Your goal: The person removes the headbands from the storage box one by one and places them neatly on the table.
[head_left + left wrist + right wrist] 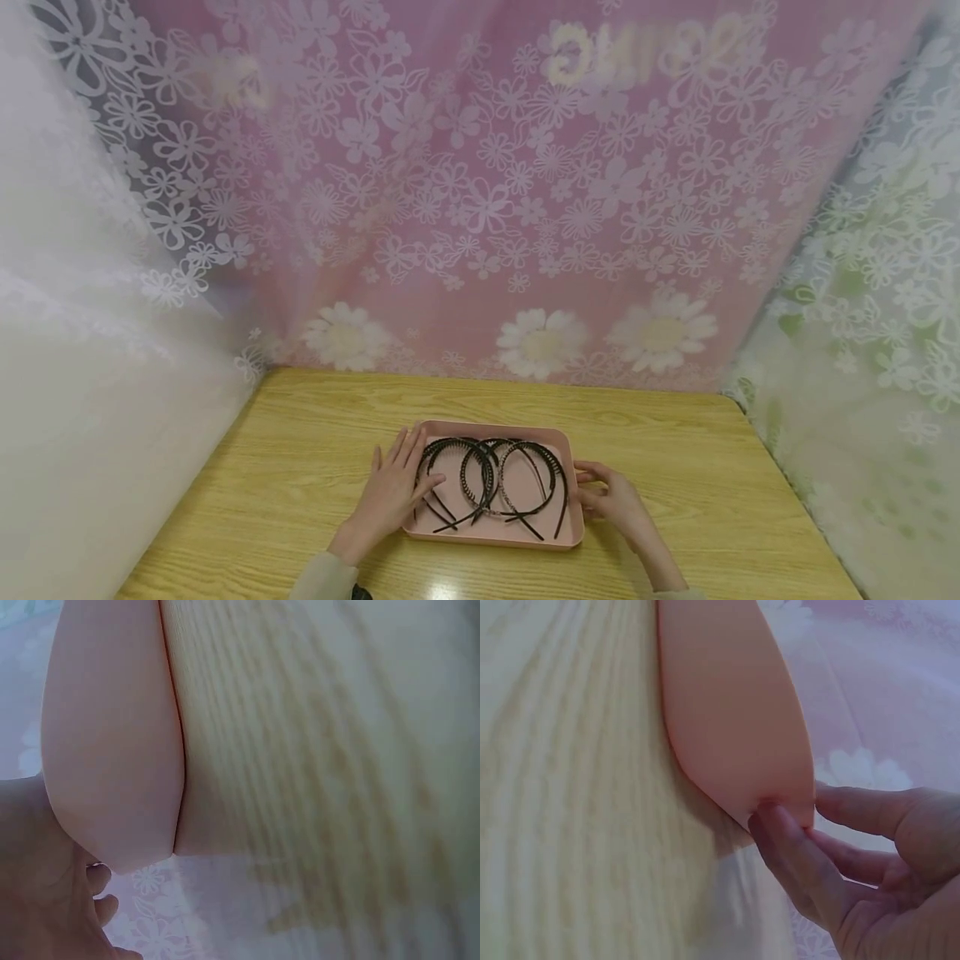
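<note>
A shallow pink tray (495, 540) holds several black headbands (558, 487), some with comb teeth, lying overlapped in it. My left hand (393, 492) rests at the tray's left side, its fingers extended along the rim and its thumb reaching over it above the headbands. In the left wrist view part of the left hand (41, 885) shows against the end of the tray's pink outer wall (116, 742). My right hand (615, 504) touches the right wall from outside. The right wrist view shows fingertips (776, 817) of the right hand (889, 874) against the tray's corner.
The tray stands on a wood-grain table (300, 467). A pink flowered curtain (487, 208) hangs along the back edge, with a pale sheet (97, 375) at the left and a flowered one (877, 350) at the right.
</note>
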Tool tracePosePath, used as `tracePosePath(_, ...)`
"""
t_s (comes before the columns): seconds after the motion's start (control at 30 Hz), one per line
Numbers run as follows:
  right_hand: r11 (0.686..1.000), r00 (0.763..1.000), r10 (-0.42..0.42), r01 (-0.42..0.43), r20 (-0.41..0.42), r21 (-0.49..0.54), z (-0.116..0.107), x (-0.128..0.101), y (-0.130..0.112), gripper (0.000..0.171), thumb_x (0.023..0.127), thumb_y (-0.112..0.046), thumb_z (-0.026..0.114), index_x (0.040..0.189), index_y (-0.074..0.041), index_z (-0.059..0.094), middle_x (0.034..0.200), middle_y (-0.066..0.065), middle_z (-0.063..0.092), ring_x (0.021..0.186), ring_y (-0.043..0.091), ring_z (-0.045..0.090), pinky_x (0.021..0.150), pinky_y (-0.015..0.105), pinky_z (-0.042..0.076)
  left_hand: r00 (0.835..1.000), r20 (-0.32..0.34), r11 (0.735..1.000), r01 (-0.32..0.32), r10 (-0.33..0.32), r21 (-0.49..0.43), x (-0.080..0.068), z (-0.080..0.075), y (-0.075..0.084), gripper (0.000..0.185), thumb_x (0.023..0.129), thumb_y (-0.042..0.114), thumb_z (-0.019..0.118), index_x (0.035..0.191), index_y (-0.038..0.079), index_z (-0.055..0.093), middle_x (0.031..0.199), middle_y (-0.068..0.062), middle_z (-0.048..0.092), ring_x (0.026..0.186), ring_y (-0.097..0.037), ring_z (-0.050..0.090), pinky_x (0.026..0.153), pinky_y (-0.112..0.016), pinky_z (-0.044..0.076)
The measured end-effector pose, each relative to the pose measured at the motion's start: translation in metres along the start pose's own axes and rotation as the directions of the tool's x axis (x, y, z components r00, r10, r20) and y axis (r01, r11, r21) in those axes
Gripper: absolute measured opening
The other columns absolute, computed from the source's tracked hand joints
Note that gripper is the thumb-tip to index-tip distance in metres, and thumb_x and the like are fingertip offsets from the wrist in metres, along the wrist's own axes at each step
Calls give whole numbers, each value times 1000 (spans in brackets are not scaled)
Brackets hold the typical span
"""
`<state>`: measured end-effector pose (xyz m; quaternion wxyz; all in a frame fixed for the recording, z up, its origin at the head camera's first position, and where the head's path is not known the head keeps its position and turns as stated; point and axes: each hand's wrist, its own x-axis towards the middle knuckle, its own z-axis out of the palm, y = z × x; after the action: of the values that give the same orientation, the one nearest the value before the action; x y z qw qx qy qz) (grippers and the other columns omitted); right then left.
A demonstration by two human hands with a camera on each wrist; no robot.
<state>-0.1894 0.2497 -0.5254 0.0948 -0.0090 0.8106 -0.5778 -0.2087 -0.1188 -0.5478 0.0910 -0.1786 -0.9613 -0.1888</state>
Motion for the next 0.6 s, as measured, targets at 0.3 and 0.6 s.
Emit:
tracePosePath(0.3,985,985,-120,103,-123,-139,-9,12,-12,39,102,-14,63,136,5,60,122,24,65,99,37,71,78,39,62,1000,12,999,12,-12,43,-1,-3,-2,82,99,56,53,159,5,31,166,-14,26,152,-38,25,115,-72,19)
tracePosePath(0.6,957,968,-234,212,-94,-196,-13,29,-35,37,104,-25,59,136,-5,65,132,19,65,110,34,68,87,40,60,1000,23,999,1,-2,40,-3,-5,-3,81,99,56,53,159,4,32,163,-17,31,151,-39,26,115,-72,20)
